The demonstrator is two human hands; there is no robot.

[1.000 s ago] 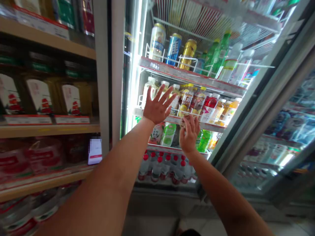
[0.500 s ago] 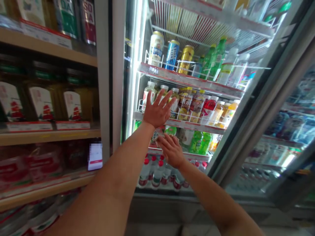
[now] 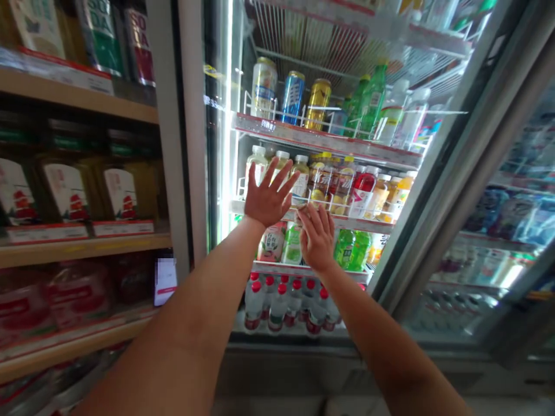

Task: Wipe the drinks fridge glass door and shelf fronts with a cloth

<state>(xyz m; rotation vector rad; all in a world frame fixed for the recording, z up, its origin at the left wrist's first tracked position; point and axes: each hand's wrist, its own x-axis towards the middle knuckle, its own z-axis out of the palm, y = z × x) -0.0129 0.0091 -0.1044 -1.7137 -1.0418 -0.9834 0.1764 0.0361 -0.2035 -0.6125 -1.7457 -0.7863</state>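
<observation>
Left hand (image 3: 269, 197) is spread wide, flat against the fridge's glass door (image 3: 215, 173). Right hand (image 3: 318, 238) is just beside it with its fingers loosely open, in front of the bottled drinks (image 3: 362, 188). Green carton (image 3: 99, 34) up on the left reads "SODA".

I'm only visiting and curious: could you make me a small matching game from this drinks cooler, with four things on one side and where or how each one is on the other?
Things:
1. blue can
2. red-capped bottles
3. red drink bottle
4. left hand

Places or states:
A. lowest row in view
B. fingers spread wide, in front of the white-capped bottles
C. upper rack, next to the gold can
D. middle rack, well to the right of the left hand

Pairs: 1-C, 2-A, 3-D, 4-B
</observation>
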